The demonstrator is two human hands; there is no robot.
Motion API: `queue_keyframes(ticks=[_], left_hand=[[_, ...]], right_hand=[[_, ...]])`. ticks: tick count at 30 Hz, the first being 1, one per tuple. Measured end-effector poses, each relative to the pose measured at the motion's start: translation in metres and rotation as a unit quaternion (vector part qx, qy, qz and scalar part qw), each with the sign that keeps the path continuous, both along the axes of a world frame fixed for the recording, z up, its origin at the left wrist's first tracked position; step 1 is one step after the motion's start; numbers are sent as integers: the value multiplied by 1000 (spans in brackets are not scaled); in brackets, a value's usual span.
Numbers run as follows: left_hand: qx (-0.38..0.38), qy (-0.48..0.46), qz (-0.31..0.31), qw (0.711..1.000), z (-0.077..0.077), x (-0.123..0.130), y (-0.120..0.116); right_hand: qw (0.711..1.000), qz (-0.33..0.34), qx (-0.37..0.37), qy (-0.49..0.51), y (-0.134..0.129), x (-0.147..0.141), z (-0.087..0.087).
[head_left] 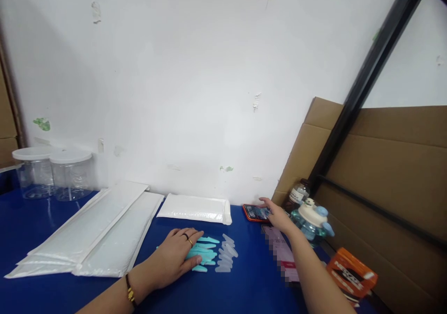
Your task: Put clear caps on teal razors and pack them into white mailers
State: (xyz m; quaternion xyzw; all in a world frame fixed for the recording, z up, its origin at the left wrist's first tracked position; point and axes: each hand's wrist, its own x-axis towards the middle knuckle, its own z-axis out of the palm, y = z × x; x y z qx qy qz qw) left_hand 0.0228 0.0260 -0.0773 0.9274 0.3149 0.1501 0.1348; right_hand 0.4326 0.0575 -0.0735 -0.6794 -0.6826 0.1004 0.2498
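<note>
My left hand point(178, 253) lies palm down with its fingers stretched out over a group of slim turquoise plastic pieces point(208, 253). It partly covers them, and their exact kind is hard to make out. Just right of them, several small translucent plastic sleeves point(226, 257) lie in a loose column on the blue table. My right hand point(277, 215) reaches to a phone in a red case point(254, 213), its index finger extended over the lit screen. The phone lies flat near the wall, and nothing shows in that hand's grip.
White padded mailers point(104, 230) are stacked left, with another mailer point(193, 208) by the wall. Lidded clear jars point(71, 177) stand back left. At right are a pink printed item point(281, 249), a brown bottle point(298, 194), a teal jug point(310, 223) and an orange box point(351, 277).
</note>
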Motion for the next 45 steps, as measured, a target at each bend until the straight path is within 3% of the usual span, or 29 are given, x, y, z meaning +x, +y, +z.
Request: queue_keyframes(ticks=[4, 8, 12, 18, 31, 39, 42, 45], left_hand=[[-3, 9, 1, 1000, 1, 0, 0], [-1, 18, 7, 1000, 1, 0, 0], [3, 5, 1, 1000, -1, -1, 1], [0, 11, 1, 1000, -1, -1, 0], [-8, 25, 10, 1000, 2, 0, -1], [-2, 15, 4, 1000, 2, 0, -1], [-2, 16, 9, 1000, 3, 0, -1], [-1, 16, 7, 1000, 1, 0, -1]], right_hand=[[1000, 8, -29, 2, -1, -2, 2], [1000, 2, 11, 0, -3, -5, 6], [999, 11, -34, 3, -3, -2, 5], [999, -29, 40, 18, -2, 10, 11], [993, -54, 35, -102, -6, 25, 12], [987, -15, -77, -140, 13, 25, 19], [989, 7, -65, -135, 17, 15, 28], [989, 71, -34, -122, 13, 1, 28]])
